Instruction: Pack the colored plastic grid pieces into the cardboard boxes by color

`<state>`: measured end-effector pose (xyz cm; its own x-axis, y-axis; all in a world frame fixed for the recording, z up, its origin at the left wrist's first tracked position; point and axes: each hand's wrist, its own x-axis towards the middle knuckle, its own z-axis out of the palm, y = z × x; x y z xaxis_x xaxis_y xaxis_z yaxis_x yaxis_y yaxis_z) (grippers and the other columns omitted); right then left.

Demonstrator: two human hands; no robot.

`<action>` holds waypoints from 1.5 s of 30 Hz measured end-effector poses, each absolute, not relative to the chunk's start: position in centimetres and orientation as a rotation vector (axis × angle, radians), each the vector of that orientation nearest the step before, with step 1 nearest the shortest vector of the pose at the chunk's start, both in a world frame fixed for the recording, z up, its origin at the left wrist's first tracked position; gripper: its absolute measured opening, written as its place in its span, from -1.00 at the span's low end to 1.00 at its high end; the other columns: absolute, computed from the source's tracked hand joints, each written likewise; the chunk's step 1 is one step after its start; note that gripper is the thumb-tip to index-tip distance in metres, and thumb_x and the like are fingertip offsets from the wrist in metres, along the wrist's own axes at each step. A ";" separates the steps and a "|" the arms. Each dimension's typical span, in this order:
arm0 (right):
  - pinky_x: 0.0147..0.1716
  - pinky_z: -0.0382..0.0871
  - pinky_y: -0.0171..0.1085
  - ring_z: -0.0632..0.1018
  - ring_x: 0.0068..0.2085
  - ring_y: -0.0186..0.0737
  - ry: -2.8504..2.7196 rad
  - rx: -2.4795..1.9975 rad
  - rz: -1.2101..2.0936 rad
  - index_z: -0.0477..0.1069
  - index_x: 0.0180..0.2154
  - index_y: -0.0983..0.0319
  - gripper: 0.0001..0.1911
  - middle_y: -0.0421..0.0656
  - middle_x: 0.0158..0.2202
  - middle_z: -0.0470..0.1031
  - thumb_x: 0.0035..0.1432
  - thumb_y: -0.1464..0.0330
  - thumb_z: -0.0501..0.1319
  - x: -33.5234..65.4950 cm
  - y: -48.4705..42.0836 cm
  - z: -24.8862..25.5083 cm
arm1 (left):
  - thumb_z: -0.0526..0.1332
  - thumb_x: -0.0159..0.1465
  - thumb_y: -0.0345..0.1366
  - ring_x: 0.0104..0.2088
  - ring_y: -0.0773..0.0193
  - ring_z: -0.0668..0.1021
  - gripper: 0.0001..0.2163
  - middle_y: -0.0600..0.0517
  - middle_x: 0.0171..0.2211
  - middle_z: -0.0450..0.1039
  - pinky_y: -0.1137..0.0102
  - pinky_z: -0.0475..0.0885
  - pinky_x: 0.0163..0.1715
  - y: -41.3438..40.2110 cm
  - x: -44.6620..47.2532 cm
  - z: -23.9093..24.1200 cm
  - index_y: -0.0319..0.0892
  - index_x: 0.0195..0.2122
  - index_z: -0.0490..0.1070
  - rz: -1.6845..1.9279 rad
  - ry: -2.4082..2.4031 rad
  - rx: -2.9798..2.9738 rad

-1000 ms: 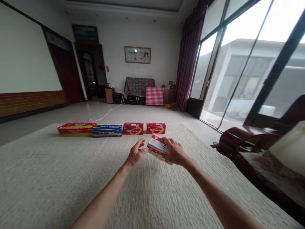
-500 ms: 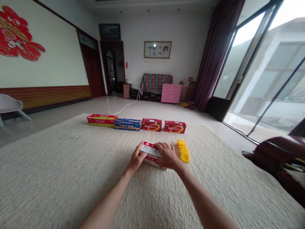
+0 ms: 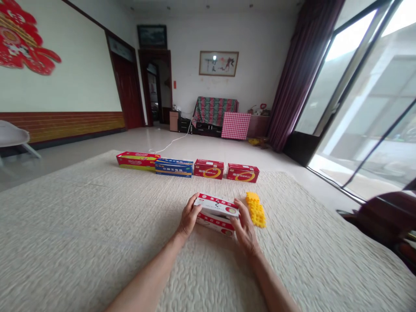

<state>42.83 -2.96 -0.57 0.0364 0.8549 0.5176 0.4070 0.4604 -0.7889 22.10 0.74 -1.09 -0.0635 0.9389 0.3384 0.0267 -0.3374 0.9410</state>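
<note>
A white and red carton (image 3: 216, 212) rests on the cream quilted cover (image 3: 97, 242) in front of me. My left hand (image 3: 189, 218) grips its left end with curled fingers. My right hand (image 3: 244, 225) holds its right end, fingers pressed along the side. A yellow bumpy piece (image 3: 256, 209) lies just right of the carton. Farther back, a row of boxes stands at the cover's far edge: a long red and yellow box (image 3: 137, 160), a blue box (image 3: 173, 167), and two red boxes (image 3: 209, 168) (image 3: 243, 172).
Dark wooden furniture (image 3: 386, 216) stands at the right by tall glass doors (image 3: 364, 99). A white chair (image 3: 13, 138) is at the far left. A white cable (image 3: 172, 141) runs over the tiled floor toward a covered cabinet (image 3: 214, 112) and a checked panel (image 3: 235, 125).
The carton came down from the air onto the cover. My left hand closed on its left end, and my right hand slid from its top to its right end.
</note>
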 end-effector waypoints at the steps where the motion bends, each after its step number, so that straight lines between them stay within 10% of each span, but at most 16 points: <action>1: 0.14 0.22 -0.10 0.22 0.25 -0.07 -1.557 -1.127 0.495 0.19 0.11 0.15 -0.54 -0.03 0.23 0.18 0.21 0.18 0.04 42.8 -2.9 -0.6 | 0.07 0.24 -0.22 0.13 0.16 0.41 -0.54 -0.05 0.12 0.38 0.31 0.27 0.14 0.8 22.1 -1.2 -0.19 0.17 0.24 1.502 1.058 1.441; 24: -0.44 0.36 -0.24 0.51 -0.34 -0.15 -1.325 -1.114 0.773 0.40 -0.16 0.19 -0.61 -0.10 -0.26 0.52 0.08 0.07 0.20 43.7 -2.1 1.3 | 0.08 0.16 -0.32 0.17 0.05 0.32 -0.41 -0.11 0.16 0.30 0.17 0.14 0.20 0.0 22.4 -0.8 -0.26 0.26 0.10 1.390 0.966 1.617; 33: 0.00 0.32 -0.06 0.45 0.01 -0.06 -1.715 -0.922 0.248 0.40 -0.17 0.16 -0.78 -0.08 -0.06 0.46 0.08 0.41 0.16 44.2 -2.6 2.5 | 0.07 0.11 -0.39 0.23 0.04 0.24 -0.38 -0.08 0.22 0.21 0.13 0.08 0.23 -0.1 22.5 -0.4 -0.20 0.25 0.11 1.329 0.976 1.652; 45: -0.25 0.40 -0.25 0.53 -0.26 -0.21 -1.683 -1.015 0.235 0.45 -0.26 0.16 -0.88 -0.17 -0.31 0.52 0.18 0.30 0.18 44.5 -2.4 3.2 | 0.08 0.11 -0.38 0.23 0.05 0.23 -0.39 -0.10 0.22 0.21 0.16 0.10 0.23 -0.3 22.8 0.0 -0.21 0.24 0.10 1.351 0.939 1.667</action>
<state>44.46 -2.41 3.19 -0.0297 0.7184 0.6949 0.5004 0.6125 -0.6119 22.79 -0.34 0.04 0.1627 0.8979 0.4091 0.0703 -0.4241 0.9029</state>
